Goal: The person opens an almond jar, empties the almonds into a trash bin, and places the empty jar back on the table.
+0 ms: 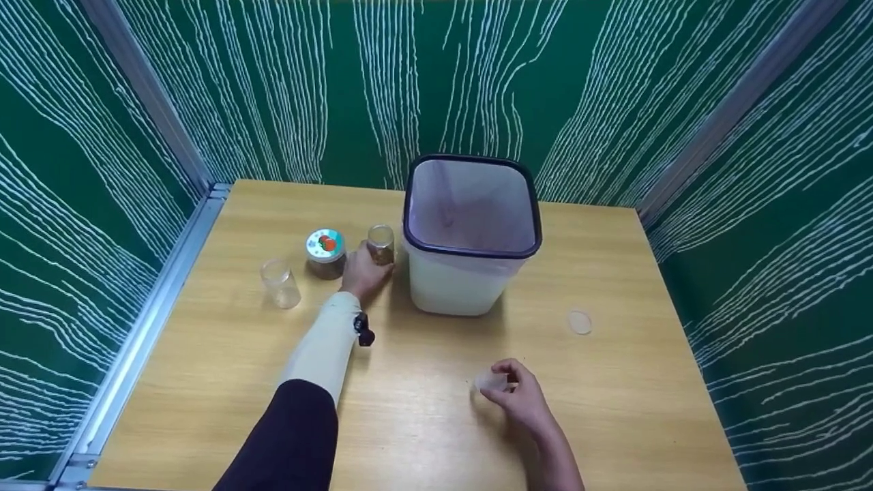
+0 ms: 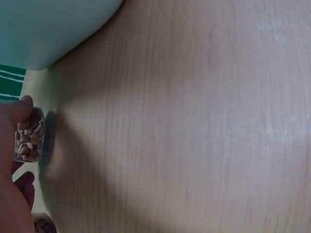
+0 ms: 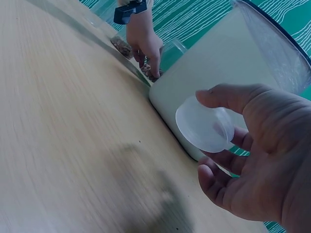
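My left hand (image 1: 366,274) grips the lower part of a clear cup (image 1: 381,236) that stands left of the bin. Brown nuts (image 2: 30,138) fill its bottom in the left wrist view. Close by the left hand is a jar (image 1: 326,262) with a printed lid and dark contents. My right hand (image 1: 522,395) holds a small translucent plastic cup (image 3: 204,125) between thumb and fingers, above the front part of the table. The cup lies tilted in that grip, its round end toward the right wrist camera.
A white bin (image 1: 457,290) with a black rim and a clear liner stands at mid-table. Another clear cup (image 1: 281,286) is at the left on the wooden table (image 1: 423,436). A thin clear disc (image 1: 580,322) lies flat at the right. Green patterned panels (image 1: 286,88) enclose the table.
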Tool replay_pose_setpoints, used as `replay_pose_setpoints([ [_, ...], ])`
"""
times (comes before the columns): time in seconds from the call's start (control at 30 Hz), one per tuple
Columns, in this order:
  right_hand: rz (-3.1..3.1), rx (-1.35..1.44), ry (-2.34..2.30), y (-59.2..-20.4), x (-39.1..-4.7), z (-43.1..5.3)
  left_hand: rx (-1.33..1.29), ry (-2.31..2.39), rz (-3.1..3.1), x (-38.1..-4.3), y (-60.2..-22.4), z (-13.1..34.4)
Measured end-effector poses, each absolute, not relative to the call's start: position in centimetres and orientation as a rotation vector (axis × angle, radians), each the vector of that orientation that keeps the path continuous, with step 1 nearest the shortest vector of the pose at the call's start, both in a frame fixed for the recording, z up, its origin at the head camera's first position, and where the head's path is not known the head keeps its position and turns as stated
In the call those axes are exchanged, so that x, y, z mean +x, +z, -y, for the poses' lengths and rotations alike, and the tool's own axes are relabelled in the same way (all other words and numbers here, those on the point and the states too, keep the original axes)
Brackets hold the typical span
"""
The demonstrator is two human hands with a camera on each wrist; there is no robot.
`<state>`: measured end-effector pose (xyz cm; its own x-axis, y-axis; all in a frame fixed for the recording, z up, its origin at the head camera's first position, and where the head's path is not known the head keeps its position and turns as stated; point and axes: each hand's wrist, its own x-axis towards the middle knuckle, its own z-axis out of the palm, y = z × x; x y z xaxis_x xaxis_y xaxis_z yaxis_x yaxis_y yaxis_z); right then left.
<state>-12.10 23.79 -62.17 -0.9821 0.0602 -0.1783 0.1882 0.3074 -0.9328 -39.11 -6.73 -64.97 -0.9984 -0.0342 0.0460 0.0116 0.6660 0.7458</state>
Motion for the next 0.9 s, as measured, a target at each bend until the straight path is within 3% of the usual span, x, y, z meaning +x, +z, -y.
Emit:
replay_pose_setpoints([
  [0.37,-2.327,0.209,-1.749,-58.5,-10.4,-23.6,0.02,-1.159,2.795,-39.3,-66.4,6.8],
  [0.9,-2.307,0.359,-1.771,-60.1,-10.9,-24.2,0.19,-1.298,2.833,-37.6,-66.1,6.3],
])
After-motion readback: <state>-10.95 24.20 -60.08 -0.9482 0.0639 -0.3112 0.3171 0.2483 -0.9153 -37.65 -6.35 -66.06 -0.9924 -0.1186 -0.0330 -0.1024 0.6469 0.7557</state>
